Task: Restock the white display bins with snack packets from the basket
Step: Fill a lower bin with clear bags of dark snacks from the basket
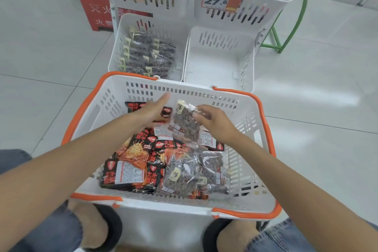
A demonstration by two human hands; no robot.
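head view: right hand [216, 124] fingers pinching clear snack packet [185, 122], long axis upright, label end up; left hand [152, 109] fingers spread

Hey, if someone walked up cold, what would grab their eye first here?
Probably the orange-rimmed basket in the foreground, heaped with red-and-black snack packets. Over it, the right hand lifts a clear packet of brown snacks, while the left hand hovers open. Behind, one lower white bin sits empty beside a stocked one.
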